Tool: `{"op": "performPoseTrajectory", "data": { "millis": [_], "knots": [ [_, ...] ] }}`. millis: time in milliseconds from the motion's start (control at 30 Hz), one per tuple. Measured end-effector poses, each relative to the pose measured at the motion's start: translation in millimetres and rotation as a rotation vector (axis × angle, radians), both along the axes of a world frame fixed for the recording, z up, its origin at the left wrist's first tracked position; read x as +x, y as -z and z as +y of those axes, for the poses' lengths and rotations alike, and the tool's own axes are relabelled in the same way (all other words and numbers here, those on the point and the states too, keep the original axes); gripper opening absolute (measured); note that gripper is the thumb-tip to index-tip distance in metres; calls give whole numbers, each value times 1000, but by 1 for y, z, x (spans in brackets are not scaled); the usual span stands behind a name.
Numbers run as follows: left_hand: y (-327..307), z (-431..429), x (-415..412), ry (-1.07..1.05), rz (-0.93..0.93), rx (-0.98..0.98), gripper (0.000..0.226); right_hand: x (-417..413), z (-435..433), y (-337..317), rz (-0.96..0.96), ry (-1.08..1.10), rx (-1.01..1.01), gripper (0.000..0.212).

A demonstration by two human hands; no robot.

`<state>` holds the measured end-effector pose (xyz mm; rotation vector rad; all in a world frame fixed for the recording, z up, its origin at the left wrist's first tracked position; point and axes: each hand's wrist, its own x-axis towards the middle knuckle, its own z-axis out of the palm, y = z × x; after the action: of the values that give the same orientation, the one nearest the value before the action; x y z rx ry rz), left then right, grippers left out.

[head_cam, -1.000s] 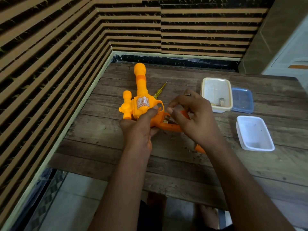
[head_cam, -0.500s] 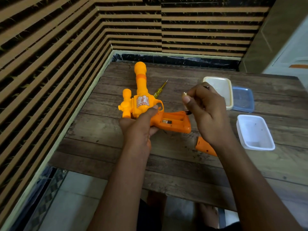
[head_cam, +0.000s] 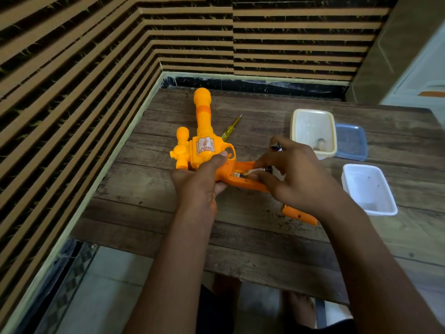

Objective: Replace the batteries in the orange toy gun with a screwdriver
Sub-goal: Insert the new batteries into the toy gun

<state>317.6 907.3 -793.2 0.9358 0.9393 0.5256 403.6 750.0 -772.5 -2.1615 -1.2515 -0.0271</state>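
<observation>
Held steady for reloading —
Left hand (head_cam: 197, 186) grips the orange plastic toy gun (head_cam: 202, 121) against the brown wooden table (head_cam: 265, 249), bracing it — beside that grip, right hand (head_cam: 296, 179) pinches a small cylindrical battery (head_cam: 240, 174) at the open handle.

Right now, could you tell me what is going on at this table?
A person is changing batteries in the orange toy gun. The left hand grips its body while the right hand pinches a battery at the open handle compartment. The orange cover lies by the right wrist; the screwdriver lies behind the gun.

Orange toy gun (head_cam: 204, 150), grip compartment open
</observation>
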Motion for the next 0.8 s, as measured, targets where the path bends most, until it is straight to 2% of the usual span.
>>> {"op": "performPoseTrajectory", "data": {
  "millis": [133, 300, 400, 500, 633, 733, 800],
  "knots": [
    [-1, -1, 0, 3, -17, -1, 52, -1, -3, -4, 17, 26, -19, 21],
    [1, -2, -1, -11, -3, 10, 64, -8, 8, -1, -38, 22, -99, 13],
    [-1, -1, 0, -14, -24, -3, 54, -9, 8, -1, 5, -11, -26, 20],
    [-3, 0, 0, -10, -18, -8, 50, -10, 4, -7, 121, 29, 77, 24],
    [-4, 0, 0, -1, -9, -13, 47, -8, 0, -10, 234, 295, 163, 15],
    [-5, 0, -1, -1, 10, -23, 48, -5, -3, -9, 499, 474, 161, 39],
    [-6, 1, -1, 1, 8, -47, 52, -6, -3, -9, 739, 487, 138, 50]
  ]
}}
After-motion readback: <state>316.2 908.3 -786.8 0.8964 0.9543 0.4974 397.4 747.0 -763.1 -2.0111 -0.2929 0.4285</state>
